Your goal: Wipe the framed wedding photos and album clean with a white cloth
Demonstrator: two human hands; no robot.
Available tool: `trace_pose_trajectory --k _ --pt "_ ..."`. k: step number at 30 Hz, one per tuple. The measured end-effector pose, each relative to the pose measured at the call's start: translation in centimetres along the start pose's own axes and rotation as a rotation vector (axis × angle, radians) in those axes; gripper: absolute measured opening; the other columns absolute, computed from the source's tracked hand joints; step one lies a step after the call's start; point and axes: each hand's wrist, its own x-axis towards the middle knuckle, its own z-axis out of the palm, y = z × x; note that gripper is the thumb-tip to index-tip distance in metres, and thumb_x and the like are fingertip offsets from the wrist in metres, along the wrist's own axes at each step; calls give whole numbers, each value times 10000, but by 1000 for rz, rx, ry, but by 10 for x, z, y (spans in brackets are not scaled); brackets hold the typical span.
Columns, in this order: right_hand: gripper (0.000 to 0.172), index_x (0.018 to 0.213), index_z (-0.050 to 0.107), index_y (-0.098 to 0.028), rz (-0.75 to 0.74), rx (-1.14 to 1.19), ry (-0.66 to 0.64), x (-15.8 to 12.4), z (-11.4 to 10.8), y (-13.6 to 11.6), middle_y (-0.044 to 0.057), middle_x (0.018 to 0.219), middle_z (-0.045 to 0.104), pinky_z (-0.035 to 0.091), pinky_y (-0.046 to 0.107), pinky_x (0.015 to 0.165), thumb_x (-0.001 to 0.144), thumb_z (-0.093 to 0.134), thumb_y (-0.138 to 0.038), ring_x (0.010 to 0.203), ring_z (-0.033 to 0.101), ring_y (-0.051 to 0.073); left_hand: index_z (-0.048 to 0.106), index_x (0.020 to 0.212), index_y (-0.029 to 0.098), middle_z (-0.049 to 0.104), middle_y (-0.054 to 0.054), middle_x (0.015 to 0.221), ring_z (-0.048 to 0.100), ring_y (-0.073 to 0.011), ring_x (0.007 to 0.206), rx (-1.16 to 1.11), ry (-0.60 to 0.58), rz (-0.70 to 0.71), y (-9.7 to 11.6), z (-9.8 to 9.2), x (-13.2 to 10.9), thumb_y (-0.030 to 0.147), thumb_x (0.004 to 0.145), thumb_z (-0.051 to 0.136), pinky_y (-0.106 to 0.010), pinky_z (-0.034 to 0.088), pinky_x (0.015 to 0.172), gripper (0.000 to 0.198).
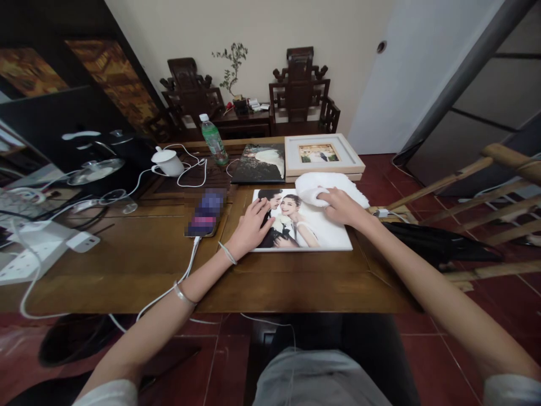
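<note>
A photo panel (327, 231) printed with a couple lies flat near the front of the wooden table. My left hand (253, 225) rests on its left side, fingers stretched out over the picture. At the panel's upper right, my right hand (338, 206) is closed on a white cloth (310, 192), bunched under the fingers. The rest of the cloth spreads to the right, over the panel's far corner. Behind the panel lie a dark photo panel (256, 166) and a pale framed picture (319, 155), side by side.
Left of the panel lies a phone (205, 214) with a white cable. A green bottle (213, 140), a lidded white cup (169, 162), a pot (99, 175) and a power strip (29, 251) stand further left. A wooden chair (465, 169) is at the right.
</note>
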Motion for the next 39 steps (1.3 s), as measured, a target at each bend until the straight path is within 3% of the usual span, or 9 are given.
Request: trace_pose_trajectory --k 6,10,15,19,23,29,35,39 --pt "501 1105 607 -126 29 -4 26 -19 8 -3 175 1355 501 266 542 1066 665 405 0 1321 369 295 450 1319 182 320 -147 1488 260 -275 1389 -36 30 -2 0 1 -1 386 937 412 -536 284 1086 434" --pt "428 960 639 -141 1 37 33 -58 7 -24 172 1387 467 215 571 1094 626 422 16 1355 310 295 418 1343 190 353 -138 1475 259 -259 1394 -71 18 -21 0 4 0 361 945 399 -516 272 1097 434" --pt "423 837 641 -204 -111 138 -1 -107 -6 -53 79 1404 469 191 600 1108 586 403 40 1384 246 279 422 1339 171 387 -149 1449 285 -260 1384 -111 33 -25 0 4 0 337 935 420 -480 309 1090 437" --pt "429 827 649 -233 -157 145 -64 -122 -14 -68 44 1413 458 195 570 1126 597 404 34 1385 246 257 448 1319 164 403 -150 1434 306 -255 1375 -119 45 -20 -1 5 1 333 931 434 -445 320 1091 424" --pt "425 869 664 -208 -147 117 -79 -106 -15 -65 90 1395 477 227 575 1106 609 418 22 1365 293 275 449 1319 175 403 -142 1436 294 -259 1380 -107 36 -23 -2 5 1 337 932 431 -468 317 1087 419" --pt "479 985 650 -155 -54 50 -58 -43 -11 -33 154 1286 568 322 526 1046 608 411 19 1305 395 289 457 1317 145 380 -156 1453 295 -259 1382 -106 21 -27 -4 5 3 337 931 433 -445 316 1093 432" --pt "492 1026 643 -139 -57 9 -11 8 -7 1 139 1105 660 459 393 868 636 384 10 994 612 277 443 1328 160 346 -150 1475 283 -254 1387 -86 -3 -49 -2 5 4 355 933 424 -450 294 1100 441" --pt "508 1056 632 -126 -42 -8 16 -1 0 -4 157 1214 610 377 481 993 638 383 18 1192 508 306 415 1346 144 309 -164 1490 247 -258 1400 -56 -32 -68 4 3 4 344 941 401 -471 285 1098 452"
